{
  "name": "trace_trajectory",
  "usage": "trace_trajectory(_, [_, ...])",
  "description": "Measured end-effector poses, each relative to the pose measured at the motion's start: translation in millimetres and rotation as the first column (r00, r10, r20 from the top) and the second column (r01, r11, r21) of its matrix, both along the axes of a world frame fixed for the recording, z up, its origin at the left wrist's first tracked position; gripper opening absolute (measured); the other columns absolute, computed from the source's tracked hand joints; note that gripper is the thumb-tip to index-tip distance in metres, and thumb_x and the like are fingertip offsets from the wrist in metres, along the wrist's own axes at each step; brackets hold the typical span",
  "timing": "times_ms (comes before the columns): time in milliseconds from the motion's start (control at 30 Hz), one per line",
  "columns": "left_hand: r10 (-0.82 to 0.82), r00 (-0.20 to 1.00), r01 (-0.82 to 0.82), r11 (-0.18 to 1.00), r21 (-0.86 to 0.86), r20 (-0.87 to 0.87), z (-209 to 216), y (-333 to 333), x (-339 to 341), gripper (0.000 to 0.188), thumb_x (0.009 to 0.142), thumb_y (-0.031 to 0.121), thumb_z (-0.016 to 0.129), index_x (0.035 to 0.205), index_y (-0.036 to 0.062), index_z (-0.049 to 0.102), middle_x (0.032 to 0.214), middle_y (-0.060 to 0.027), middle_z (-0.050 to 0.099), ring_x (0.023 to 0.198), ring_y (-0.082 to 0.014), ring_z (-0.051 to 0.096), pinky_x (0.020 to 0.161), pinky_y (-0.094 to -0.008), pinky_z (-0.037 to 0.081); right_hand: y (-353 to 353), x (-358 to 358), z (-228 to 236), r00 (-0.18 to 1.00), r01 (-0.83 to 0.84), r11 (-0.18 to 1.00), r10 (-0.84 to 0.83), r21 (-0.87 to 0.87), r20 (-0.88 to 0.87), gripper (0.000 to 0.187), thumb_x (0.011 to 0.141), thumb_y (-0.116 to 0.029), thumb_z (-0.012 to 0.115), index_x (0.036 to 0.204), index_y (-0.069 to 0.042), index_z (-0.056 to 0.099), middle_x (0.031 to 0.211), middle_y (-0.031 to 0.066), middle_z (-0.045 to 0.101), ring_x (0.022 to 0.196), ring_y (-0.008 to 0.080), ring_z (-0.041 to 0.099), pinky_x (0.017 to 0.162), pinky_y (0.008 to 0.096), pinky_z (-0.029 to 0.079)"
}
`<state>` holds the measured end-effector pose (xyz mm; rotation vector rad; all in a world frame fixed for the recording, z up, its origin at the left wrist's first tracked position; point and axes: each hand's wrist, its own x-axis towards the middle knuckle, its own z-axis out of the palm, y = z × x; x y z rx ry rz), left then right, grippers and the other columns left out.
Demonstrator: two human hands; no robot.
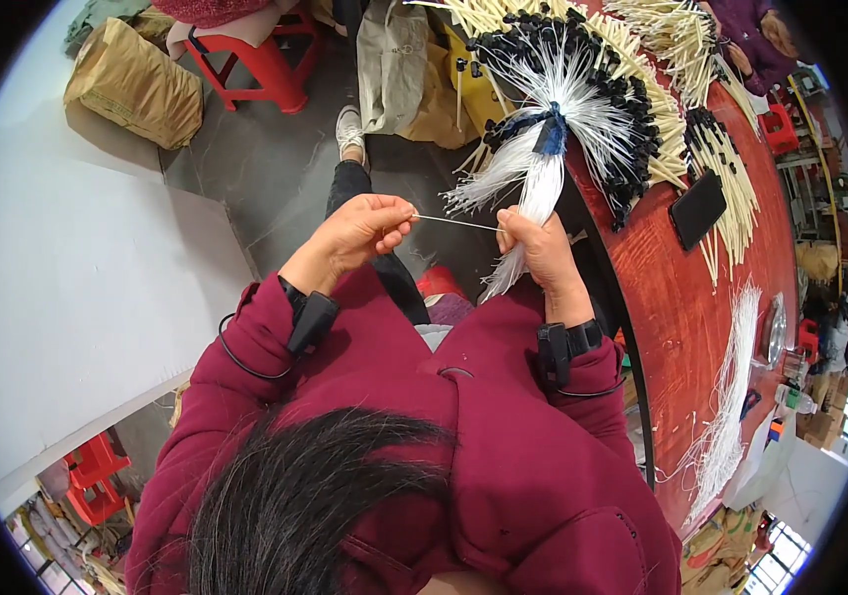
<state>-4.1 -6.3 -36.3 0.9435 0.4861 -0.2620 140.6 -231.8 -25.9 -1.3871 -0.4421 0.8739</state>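
A thin white string is stretched taut between my two hands, above my lap. My left hand pinches its left end between thumb and fingertips. The other end runs into my right hand, whose thumb and fingers are closed on it. Beside and partly behind that hand hangs a thick bundle of white strings, bound by a dark blue tie. Its upper strands fan out over black-headed, cream-coloured sticks on the table. Whether my right fingers also grip the bundle is hard to see.
The red-brown table curves along my right, carrying a dark phone and a loose hank of white strings. A white panel stands on the left. Another person's hand shows far right, and a red stool stands ahead.
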Motion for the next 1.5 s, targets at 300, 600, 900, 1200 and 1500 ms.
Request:
trace_trajectory(300, [0.076,0.995,-0.082,0.991,0.109,0.057,-21,-3,5,0.015,0.092,0.020,0.059,0.086,0.0062,0.056,0.068,0.0038,0.051,0.053,-0.0029,0.043,0.045,-0.0173,0.032,0,1,-7,0.995,0.064,0.997,-0.061,-0.031,0.083,0.028,0.084,-0.011,0.059,0.058,-0.008,0.051,0.052,0.0002,0.048,0.050,0.0109,0.047,0.052,0.0248,0.037])
trace_trajectory(600, [0.205,0.974,-0.221,0.954,0.203,0.098,-20,-17,4,0.021,0.095,0.026,0.056,0.090,0.0053,0.058,0.076,0.0007,0.055,0.053,-0.0040,0.045,0.045,-0.0173,0.032,0,1,-9,0.992,0.098,0.995,-0.095,-0.029,0.083,0.027,0.084,-0.012,0.060,0.059,-0.007,0.052,0.053,0.0007,0.048,0.051,0.0114,0.048,0.053,0.0258,0.039])
trace_trajectory(900, [0.229,0.968,-0.245,0.952,0.185,0.108,9,-13,2,0.031,0.095,0.034,0.054,0.101,0.0042,0.061,0.086,-0.0030,0.061,0.056,-0.0049,0.051,0.044,-0.0172,0.035,1,-2,-5,0.994,0.083,0.991,-0.074,0.109,-0.083,0.024,0.085,-0.012,0.060,0.063,-0.005,0.052,0.056,0.0022,0.047,0.053,0.0139,0.048,0.055,0.0274,0.041])
trace_trajectory(1200, [0.105,0.986,-0.126,0.978,0.165,0.132,7,-15,0,0.017,0.092,0.024,0.060,0.092,0.0069,0.060,0.079,-0.0008,0.059,0.052,-0.0040,0.047,0.043,-0.0174,0.033,-3,0,-6,0.994,0.088,0.992,-0.082,0.085,-0.077,0.024,0.085,-0.012,0.060,0.063,-0.005,0.052,0.056,0.0021,0.047,0.053,0.0141,0.048,0.055,0.0276,0.041])
trace_trajectory(1500, [0.483,0.875,-0.469,0.847,0.249,0.005,-8,20,11,0.015,0.089,0.022,0.063,0.088,0.0078,0.059,0.073,0.0023,0.056,0.054,-0.0046,0.047,0.045,-0.0180,0.033,4,-7,0,0.994,0.097,0.986,-0.090,0.137,-0.061,0.023,0.088,-0.018,0.060,0.072,-0.001,0.061,0.073,0.0095,0.063,0.069,0.0169,0.058,0.070,0.0283,0.045])
